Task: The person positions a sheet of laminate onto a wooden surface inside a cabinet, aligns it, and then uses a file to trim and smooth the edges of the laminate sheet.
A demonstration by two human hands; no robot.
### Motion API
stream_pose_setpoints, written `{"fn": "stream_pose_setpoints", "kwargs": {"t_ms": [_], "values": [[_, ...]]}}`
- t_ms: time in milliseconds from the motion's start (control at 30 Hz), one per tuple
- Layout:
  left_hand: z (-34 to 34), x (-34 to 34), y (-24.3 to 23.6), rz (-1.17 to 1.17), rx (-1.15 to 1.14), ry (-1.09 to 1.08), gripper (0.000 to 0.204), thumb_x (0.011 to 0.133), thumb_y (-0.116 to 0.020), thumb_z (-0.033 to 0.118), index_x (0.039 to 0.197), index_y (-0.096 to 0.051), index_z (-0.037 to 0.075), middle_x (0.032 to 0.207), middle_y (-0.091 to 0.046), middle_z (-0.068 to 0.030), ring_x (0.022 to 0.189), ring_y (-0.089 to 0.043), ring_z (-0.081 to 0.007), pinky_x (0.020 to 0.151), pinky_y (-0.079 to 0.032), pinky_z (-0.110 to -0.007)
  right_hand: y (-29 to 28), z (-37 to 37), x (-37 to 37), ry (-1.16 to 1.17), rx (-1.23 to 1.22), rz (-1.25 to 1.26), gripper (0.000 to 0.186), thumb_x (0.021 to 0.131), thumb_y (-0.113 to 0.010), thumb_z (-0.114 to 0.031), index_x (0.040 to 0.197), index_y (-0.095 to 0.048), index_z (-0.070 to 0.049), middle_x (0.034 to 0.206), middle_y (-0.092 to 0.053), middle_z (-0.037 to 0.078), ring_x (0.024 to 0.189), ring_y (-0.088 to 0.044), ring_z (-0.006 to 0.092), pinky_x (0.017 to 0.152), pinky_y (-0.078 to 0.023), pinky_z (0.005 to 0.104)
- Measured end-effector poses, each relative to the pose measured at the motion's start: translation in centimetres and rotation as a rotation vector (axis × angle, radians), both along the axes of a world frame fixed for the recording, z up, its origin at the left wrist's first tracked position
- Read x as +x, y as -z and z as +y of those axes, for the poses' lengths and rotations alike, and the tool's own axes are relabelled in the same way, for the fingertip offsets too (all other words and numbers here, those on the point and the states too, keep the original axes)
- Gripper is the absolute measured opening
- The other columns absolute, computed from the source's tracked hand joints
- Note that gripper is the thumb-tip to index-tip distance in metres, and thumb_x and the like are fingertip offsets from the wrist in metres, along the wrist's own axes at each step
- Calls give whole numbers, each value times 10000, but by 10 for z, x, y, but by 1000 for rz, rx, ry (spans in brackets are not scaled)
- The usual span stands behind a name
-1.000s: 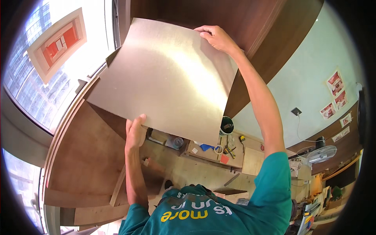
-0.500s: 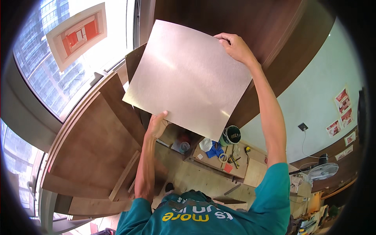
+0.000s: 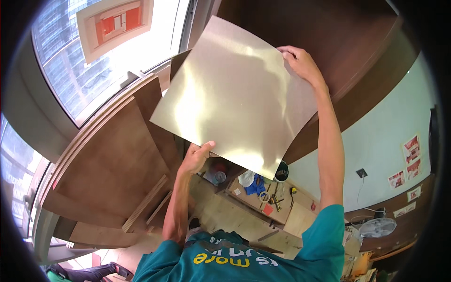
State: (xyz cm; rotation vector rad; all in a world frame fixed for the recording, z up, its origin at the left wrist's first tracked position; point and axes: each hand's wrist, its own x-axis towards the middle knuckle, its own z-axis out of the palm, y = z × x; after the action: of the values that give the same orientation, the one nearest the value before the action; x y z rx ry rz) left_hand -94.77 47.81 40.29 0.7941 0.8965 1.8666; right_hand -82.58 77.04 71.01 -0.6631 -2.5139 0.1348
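A thin, shiny metal-look sheet (image 3: 230, 94), square-cornered and gold-grey, is held up in front of me at a slant. Bright reflections run along its left side and its lower corner. My left hand (image 3: 197, 157) grips the lower edge, thumb on the face and fingers behind. My right hand (image 3: 300, 66) is closed on the upper right edge, with some of its fingers hidden behind the sheet. Behind the sheet rises a dark brown wood panel (image 3: 329, 28).
Brown boards (image 3: 103, 174) lean under the window (image 3: 136, 37) at left. A low workbench (image 3: 293, 221) carries a tape roll (image 3: 264, 197), a blue cloth (image 3: 255, 185), a dark bucket (image 3: 282, 172) and a tape measure (image 3: 293, 191). A fan (image 3: 377, 227) stands at right. Another person's dark-clad leg (image 3: 91, 274) shows lower left.
The sheet has tilted and flexed a little, so brighter reflections cross it. Both hands keep hold of it. The view has shifted, and another person's leg has come in at lower left.
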Motion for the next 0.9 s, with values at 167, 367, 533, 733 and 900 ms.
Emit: {"fn": "stream_pose_setpoints", "kwargs": {"t_ms": [167,367,533,733,900], "values": [[-10,31,12,-205,32,-66,314,892,-695,220,1104,-560,32,1055,-596,-28,906,-570,-113,699,-471,-309,-14,-56,-62,-169,-98,-123,406,903,-593,-390,1183,-679,-109,1034,-720,90,894,-678,227,814,-518,348],[-99,13,96,-129,-318,-57,162,890,-691,204,898,-582,83,846,-561,29,673,-478,-68,563,-331,-252,4,-76,-96,-280,-349,-146,513,956,-562,-317,1329,-531,35,860,-663,69,762,-615,162,779,-510,304],[-130,33,84,-114,-299,-297,264,906,-649,231,705,-571,78,661,-495,31,600,-437,-94,503,-312,-276,63,-19,-171,-206,61,149,665,897,-551,-311,1451,-369,8,1267,-566,265,1180,-575,356,971,-459,432],[-194,29,110,113,-562,-174,436,892,-673,299,537,-483,131,527,-391,66,502,-342,-80,472,-270,-278,98,-73,-225,137,118,147,722,863,-568,-250,1512,-290,-94,1477,-373,253,1355,-408,379,1101,-266,596],[-211,42,119,-42,-549,-173,292,846,-714,265,690,-589,52,692,-536,18,656,-470,-103,614,-366,-280,114,-85,-165,-300,489,159,538,883,-577,-135,1410,-491,-202,1426,-472,159,1282,-487,334,1081,-296,575]]}}
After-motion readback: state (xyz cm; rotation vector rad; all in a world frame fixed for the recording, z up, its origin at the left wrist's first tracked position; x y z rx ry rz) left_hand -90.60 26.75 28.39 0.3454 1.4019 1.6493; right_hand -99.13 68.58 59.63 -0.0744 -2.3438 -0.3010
